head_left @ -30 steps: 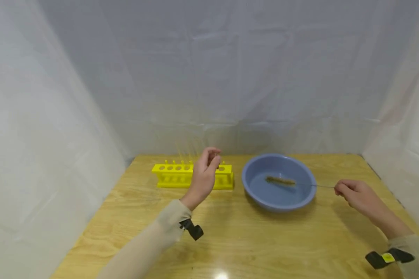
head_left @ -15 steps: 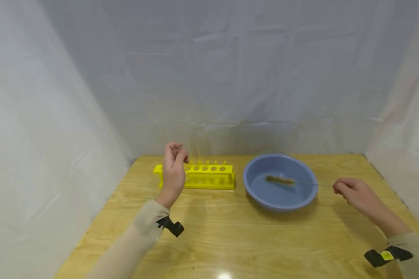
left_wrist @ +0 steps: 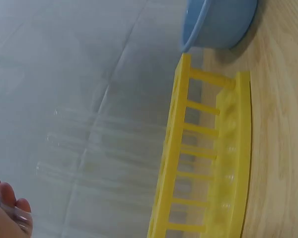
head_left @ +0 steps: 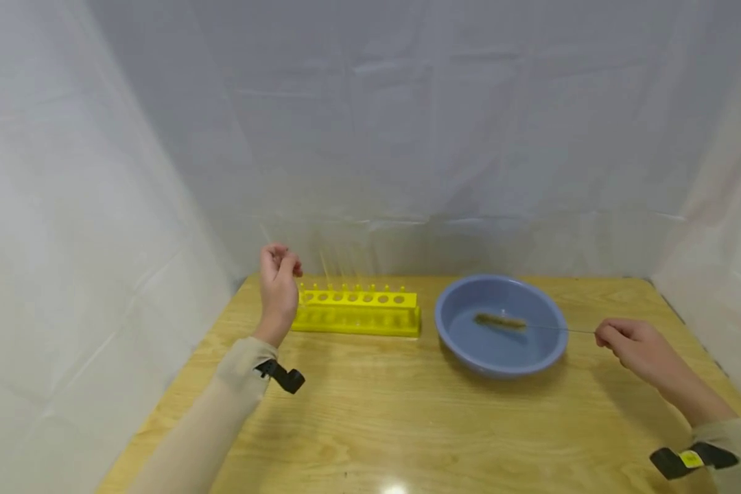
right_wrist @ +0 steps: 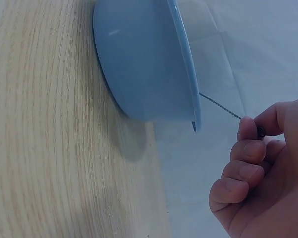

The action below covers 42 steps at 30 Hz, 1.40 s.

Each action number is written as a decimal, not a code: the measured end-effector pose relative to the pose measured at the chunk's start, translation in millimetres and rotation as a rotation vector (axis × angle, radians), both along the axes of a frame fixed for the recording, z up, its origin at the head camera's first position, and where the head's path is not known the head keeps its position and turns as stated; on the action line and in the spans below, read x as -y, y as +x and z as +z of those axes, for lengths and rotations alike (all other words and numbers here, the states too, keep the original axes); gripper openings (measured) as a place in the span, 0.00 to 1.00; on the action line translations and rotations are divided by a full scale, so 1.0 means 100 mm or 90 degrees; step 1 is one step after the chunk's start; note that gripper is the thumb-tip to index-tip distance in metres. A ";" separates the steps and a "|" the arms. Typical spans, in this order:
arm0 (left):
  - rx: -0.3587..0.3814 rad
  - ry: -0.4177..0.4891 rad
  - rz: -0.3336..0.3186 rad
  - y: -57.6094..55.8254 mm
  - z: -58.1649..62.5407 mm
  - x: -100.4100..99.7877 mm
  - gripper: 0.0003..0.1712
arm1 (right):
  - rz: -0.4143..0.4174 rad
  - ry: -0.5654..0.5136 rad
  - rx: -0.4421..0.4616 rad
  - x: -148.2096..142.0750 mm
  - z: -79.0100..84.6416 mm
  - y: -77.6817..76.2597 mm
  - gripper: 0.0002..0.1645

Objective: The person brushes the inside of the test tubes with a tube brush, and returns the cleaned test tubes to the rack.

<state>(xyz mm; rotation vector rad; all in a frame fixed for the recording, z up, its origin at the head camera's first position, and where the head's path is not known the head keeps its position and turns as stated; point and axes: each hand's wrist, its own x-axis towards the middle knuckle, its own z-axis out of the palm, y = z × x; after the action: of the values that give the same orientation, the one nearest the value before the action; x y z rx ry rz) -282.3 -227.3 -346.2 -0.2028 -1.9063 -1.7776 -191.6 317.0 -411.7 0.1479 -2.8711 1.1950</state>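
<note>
My left hand (head_left: 278, 291) is raised at the left end of a yellow test tube rack (head_left: 358, 321), fingers curled round a clear glass test tube. That tube shows only faintly, as a thin streak above the hand in the head view and a glint at the fingers (left_wrist: 8, 194) in the left wrist view. Several clear test tubes (left_wrist: 109, 134) stand at the rack. With thumb and forefinger, my right hand (head_left: 639, 350) pinches the end of the twisted wire handle (right_wrist: 219, 105) of a test tube brush. The brush's brown bristle head (head_left: 500, 321) lies inside the blue basin (head_left: 500, 367).
The wooden table (head_left: 420, 418) carries the rack at left and the basin at right. White sheeting (head_left: 407, 137) hangs behind and along both sides. Wrist cameras (head_left: 280, 376) are strapped to both sleeves.
My left hand has moved left, from in front of the rack's right half to its left end, uncovering the holes. The right hand and the brush have stayed nearly in place.
</note>
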 end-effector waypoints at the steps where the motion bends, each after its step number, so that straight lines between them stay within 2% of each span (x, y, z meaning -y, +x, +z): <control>1: 0.005 -0.003 0.006 -0.02 0.00 0.02 0.10 | 0.002 0.000 0.001 0.00 0.00 0.00 0.23; 3: 0.019 -0.015 0.022 -0.07 -0.01 0.06 0.13 | 0.003 0.003 -0.001 0.00 -0.01 0.01 0.23; 11: 0.052 -0.027 0.051 -0.29 -0.04 0.11 0.07 | 0.001 0.008 -0.018 0.01 -0.02 0.02 0.22; 17: 0.084 -0.015 0.068 -0.48 -0.13 0.11 0.09 | 0.001 0.006 -0.019 0.00 -0.02 0.02 0.22; 20: 0.094 -0.019 0.072 -0.53 -0.19 0.10 0.10 | -0.001 0.002 -0.011 0.00 -0.03 0.02 0.22; 25: 0.106 -0.041 0.076 -0.59 -0.28 0.11 0.09 | -0.002 -0.003 -0.008 0.00 -0.05 0.02 0.22; 29: 0.116 -0.046 0.063 -0.63 -0.36 0.12 0.08 | -0.001 -0.007 -0.013 -0.01 -0.06 0.03 0.22; 42: 0.143 -0.057 0.047 -0.62 -0.59 0.13 0.10 | -0.004 -0.001 0.012 -0.01 -0.06 0.01 0.24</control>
<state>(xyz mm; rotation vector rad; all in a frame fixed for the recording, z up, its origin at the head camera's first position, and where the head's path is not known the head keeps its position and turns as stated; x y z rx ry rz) -343.9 -240.0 -405.1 0.0386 -2.1234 -1.7281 -190.6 317.9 -417.6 0.1279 -2.8832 1.2048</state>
